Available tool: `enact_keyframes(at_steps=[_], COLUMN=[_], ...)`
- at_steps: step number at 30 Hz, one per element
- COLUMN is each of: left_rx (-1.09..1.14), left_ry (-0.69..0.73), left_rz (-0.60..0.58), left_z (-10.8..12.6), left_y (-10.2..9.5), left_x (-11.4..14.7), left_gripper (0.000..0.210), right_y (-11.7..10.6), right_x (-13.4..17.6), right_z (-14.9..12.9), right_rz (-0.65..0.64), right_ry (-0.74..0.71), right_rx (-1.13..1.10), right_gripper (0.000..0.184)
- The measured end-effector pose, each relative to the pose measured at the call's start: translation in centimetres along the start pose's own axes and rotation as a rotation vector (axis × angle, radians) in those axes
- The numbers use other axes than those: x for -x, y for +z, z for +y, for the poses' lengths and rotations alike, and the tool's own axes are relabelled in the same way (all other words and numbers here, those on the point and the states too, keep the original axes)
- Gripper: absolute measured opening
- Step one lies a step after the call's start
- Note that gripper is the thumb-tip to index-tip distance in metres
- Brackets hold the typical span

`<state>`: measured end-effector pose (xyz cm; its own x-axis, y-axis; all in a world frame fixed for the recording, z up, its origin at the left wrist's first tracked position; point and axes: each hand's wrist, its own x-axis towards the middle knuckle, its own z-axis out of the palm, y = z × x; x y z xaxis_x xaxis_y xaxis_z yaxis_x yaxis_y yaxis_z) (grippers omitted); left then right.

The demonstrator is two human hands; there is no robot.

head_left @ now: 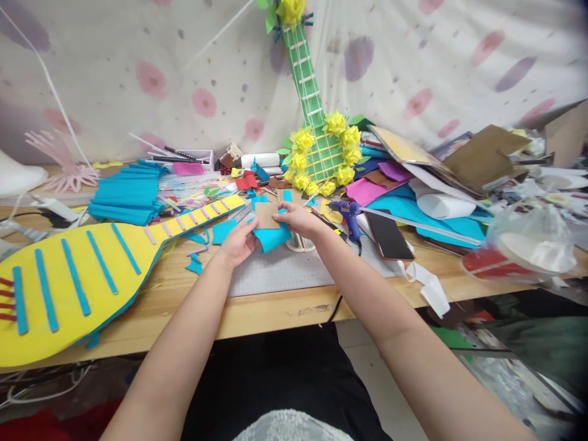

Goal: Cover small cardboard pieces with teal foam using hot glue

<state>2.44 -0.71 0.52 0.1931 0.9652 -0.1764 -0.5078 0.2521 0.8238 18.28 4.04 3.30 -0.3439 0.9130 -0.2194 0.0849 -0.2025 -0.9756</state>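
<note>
My left hand [239, 244] pinches the lower left of a small brown cardboard piece [266, 217], held above the grey mat. My right hand [296, 218] grips the same cardboard from its right side, thumb on its face. Blue paper [272, 237] lies against the cardboard's underside and shows below its edge. Behind them is another bit of cardboard with a blue patch [287, 196]. A purple glue gun [350, 215] stands to the right of my right hand. Left of my left hand lies a yellow paper guitar [87, 269] with blue strips.
A green guitar with yellow flowers [321, 147] leans on the curtain. Blue crepe paper [126, 193] and a pen tray [184, 160] sit at the back left. On the right are a black phone [389, 234], paper piles and a plastic bag [528, 239]. The grey cutting mat [275, 275] reaches the table's front.
</note>
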Motion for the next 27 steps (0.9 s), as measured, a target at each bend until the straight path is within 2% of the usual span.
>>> enact_keyframes(at_steps=[2, 6, 11, 13, 20, 27], left_rx=[0.003, -0.046, -0.134, -0.158, 0.010, 0.055], left_ry=[0.011, 0.048, 0.150, 0.183, 0.019, -0.035], left_rz=[0.082, 0.292, 0.346, 0.385, 0.315, 0.307], left_z=[-0.3, -0.4, -0.3, -0.3, -0.3, 0.4], left_y=[0.1, -0.2, 0.2, 0.4, 0.3, 0.4], left_x=[-0.2, -0.5, -0.3, -0.2, -0.3, -0.3], left_gripper=[0.021, 0.013, 0.035, 0.038, 0.017, 0.017], right_y=[-0.2, -0.1, -0.2, -0.3, 0.0, 0.2], right_x=[0.1, 0.5, 1.3, 1.5, 1.2, 1.2], right_z=[0.1, 0.4, 0.6, 0.6, 1.3, 1.6], right_rz=[0.034, 0.067, 0.079, 0.094, 0.027, 0.001], right_ry=[0.017, 0.061, 0.064, 0.065, 0.017, -0.053], right_rx=[-0.032, 0.059, 0.131, 0.123, 0.033, 0.063], right_gripper=[0.018, 0.020, 0.017, 0.016, 0.017, 0.018])
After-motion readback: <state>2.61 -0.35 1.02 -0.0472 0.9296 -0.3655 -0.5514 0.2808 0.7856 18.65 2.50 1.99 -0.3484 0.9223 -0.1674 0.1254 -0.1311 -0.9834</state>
